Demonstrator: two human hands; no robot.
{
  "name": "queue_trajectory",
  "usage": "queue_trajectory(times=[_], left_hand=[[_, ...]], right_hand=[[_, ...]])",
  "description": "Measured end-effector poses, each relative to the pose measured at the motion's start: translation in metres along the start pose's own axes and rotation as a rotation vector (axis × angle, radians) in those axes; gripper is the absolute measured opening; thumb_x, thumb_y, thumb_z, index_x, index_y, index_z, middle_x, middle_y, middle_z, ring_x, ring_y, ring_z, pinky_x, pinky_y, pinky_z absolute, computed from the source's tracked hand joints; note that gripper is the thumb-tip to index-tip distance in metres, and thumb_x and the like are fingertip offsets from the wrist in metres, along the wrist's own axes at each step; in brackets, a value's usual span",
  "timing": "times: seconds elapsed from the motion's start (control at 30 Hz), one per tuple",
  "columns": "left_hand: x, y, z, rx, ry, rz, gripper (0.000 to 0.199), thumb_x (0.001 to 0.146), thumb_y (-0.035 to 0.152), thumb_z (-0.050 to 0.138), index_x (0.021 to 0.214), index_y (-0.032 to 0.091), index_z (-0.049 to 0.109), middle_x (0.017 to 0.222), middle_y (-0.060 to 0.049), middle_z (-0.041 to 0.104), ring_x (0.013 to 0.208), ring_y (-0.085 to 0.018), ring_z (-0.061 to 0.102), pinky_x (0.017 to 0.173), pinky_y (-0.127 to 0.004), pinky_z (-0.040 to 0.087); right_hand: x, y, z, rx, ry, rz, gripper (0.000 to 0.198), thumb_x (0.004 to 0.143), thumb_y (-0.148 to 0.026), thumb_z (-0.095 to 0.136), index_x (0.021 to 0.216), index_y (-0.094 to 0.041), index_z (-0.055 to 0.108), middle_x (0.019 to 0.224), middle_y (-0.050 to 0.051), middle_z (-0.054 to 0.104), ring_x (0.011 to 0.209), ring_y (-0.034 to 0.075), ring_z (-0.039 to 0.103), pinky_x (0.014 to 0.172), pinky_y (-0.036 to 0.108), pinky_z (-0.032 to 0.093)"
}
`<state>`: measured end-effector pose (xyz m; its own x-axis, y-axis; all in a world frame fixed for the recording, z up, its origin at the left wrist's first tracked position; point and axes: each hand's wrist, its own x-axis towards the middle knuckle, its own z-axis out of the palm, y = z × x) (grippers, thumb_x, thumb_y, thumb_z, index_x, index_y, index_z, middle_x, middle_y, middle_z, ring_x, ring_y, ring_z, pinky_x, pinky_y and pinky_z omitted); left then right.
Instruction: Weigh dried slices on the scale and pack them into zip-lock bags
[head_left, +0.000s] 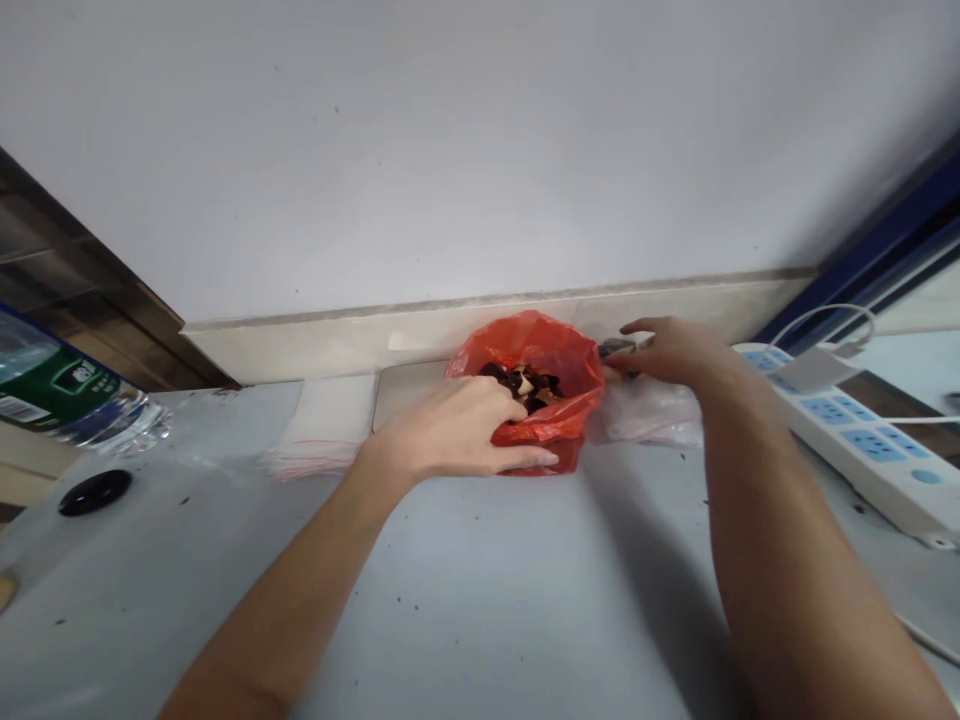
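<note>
Table: The table [450,610] is flat and pale blue-gray, with little dark specks here and there. A long dark shadow lies on it beside the right arm.
Wall: The big wall [465,150] is plain gray-white. A pale strip [322,348] runs along its bottom, at the back of the table.
Room sides: There is brown paneling [67,270] on the left and a dark blue frame [862,260] on the right.
Red bag: The red bag [574,375] sits open on the table by the wall, between the two hands. Dark and tan bits [544,390] are inside.
Left hand: The left hand [465,425] is bent over the bag's front left edge, thumb outside, with the edge tucked in its grip.
Right hand: The right hand [654,350] is bent partway just right of the bag, above a clear plastic bag [652,412]. I can't tell if it holds anything.
Left things: A white stack [330,420] lies beside a flat gray thing [409,388]. Farther left are a bottle [90,390] and a black round thing [95,493].
Right things: A white power strip [907,490] lies slanted, with a plug [817,370] on it.
</note>
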<state>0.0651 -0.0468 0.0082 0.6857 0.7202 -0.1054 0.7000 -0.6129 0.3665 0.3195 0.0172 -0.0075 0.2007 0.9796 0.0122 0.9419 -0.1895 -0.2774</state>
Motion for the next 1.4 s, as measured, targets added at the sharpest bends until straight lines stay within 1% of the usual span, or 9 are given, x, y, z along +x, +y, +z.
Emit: queue_trajectory(times=[0.17,0.3,0.43,0.63,0.93,1.1,1.2,1.27,1.4], left_hand=[[-0.002,-0.007,-0.002,-0.099,0.137,0.067,0.047,0.102,0.057,0.060,0.074,0.021,0.073,0.078,-0.003,0.073,0.077,-0.021,0.067,0.067,-0.031,0.044],[0.000,-0.012,-0.003,-0.256,0.497,0.095,0.038,0.102,0.052,0.061,0.092,0.022,0.080,0.095,-0.005,0.082,0.090,-0.021,0.072,0.082,-0.031,0.053],[0.003,-0.016,-0.003,-0.523,0.797,0.005,0.040,0.102,0.050,0.062,0.120,0.018,0.077,0.123,-0.011,0.081,0.113,-0.024,0.074,0.095,-0.032,0.057],[-0.005,-0.013,-0.010,-0.939,0.631,-0.088,0.050,0.094,0.051,0.077,0.130,0.016,0.072,0.115,-0.012,0.083,0.112,-0.028,0.078,0.099,-0.038,0.060],[-0.036,-0.045,-0.036,-0.939,0.833,-0.242,0.012,0.085,0.017,0.074,0.095,0.021,0.069,0.073,0.000,0.074,0.079,-0.020,0.078,0.072,-0.029,0.061],[-0.052,-0.061,-0.043,-0.744,0.900,-0.520,0.024,0.080,0.008,0.067,0.099,0.023,0.065,0.081,-0.002,0.075,0.085,-0.023,0.078,0.079,-0.035,0.062],[-0.053,-0.057,-0.042,-0.431,1.047,-0.486,0.023,0.079,0.008,0.066,0.097,0.023,0.065,0.092,-0.003,0.075,0.095,-0.022,0.074,0.083,-0.032,0.059],[-0.051,-0.048,-0.039,-0.335,0.920,-0.356,0.005,0.083,0.018,0.069,0.085,0.022,0.067,0.091,-0.003,0.075,0.093,-0.021,0.073,0.080,-0.030,0.057],[-0.047,-0.032,-0.032,-0.426,0.444,-0.179,0.021,0.085,0.042,0.073,0.076,0.022,0.075,0.080,-0.003,0.077,0.077,-0.021,0.070,0.071,-0.032,0.055]], right_hand=[[-0.019,-0.015,-0.029,0.098,-0.016,0.137,0.019,0.088,-0.023,0.071,0.103,-0.016,0.082,0.087,0.013,0.080,0.100,0.033,0.074,0.083,0.039,0.054],[-0.034,-0.022,-0.051,0.295,0.147,0.140,0.006,0.087,-0.025,0.074,0.091,-0.020,0.075,0.087,0.011,0.078,0.096,0.029,0.072,0.085,0.041,0.050],[-0.044,-0.023,-0.059,0.730,0.166,-0.125,0.029,0.072,-0.032,0.086,0.086,-0.026,0.061,0.077,0.005,0.076,0.077,0.024,0.073,0.075,0.042,0.052],[-0.053,-0.055,-0.047,0.835,-0.097,-0.672,0.065,0.053,-0.062,0.096,0.080,-0.026,0.049,0.079,0.003,0.073,0.075,0.020,0.068,0.063,0.035,0.051],[-0.039,-0.054,-0.031,0.633,-0.299,-0.476,0.050,0.071,-0.068,0.086,0.065,-0.022,0.066,0.063,0.002,0.061,0.059,0.015,0.051,0.054,0.032,0.037],[-0.041,-0.070,-0.015,0.909,-0.533,-0.503,0.042,0.070,-0.055,0.090,0.062,-0.020,0.068,0.066,0.002,0.063,0.060,0.014,0.053,0.055,0.031,0.042],[-0.042,-0.084,-0.001,0.898,-0.573,-0.557,0.043,0.069,-0.053,0.089,0.058,-0.020,0.064,0.060,-0.001,0.055,0.056,0.012,0.047,0.053,0.029,0.037],[-0.043,-0.091,0.005,0.877,-0.576,-0.604,0.046,0.070,-0.055,0.087,0.056,-0.020,0.061,0.057,-0.003,0.050,0.054,0.010,0.043,0.052,0.029,0.034],[-0.046,-0.097,0.009,0.915,-0.562,-0.612,0.048,0.067,-0.060,0.090,0.060,-0.019,0.065,0.059,-0.003,0.053,0.056,0.010,0.043,0.053,0.028,0.035]])
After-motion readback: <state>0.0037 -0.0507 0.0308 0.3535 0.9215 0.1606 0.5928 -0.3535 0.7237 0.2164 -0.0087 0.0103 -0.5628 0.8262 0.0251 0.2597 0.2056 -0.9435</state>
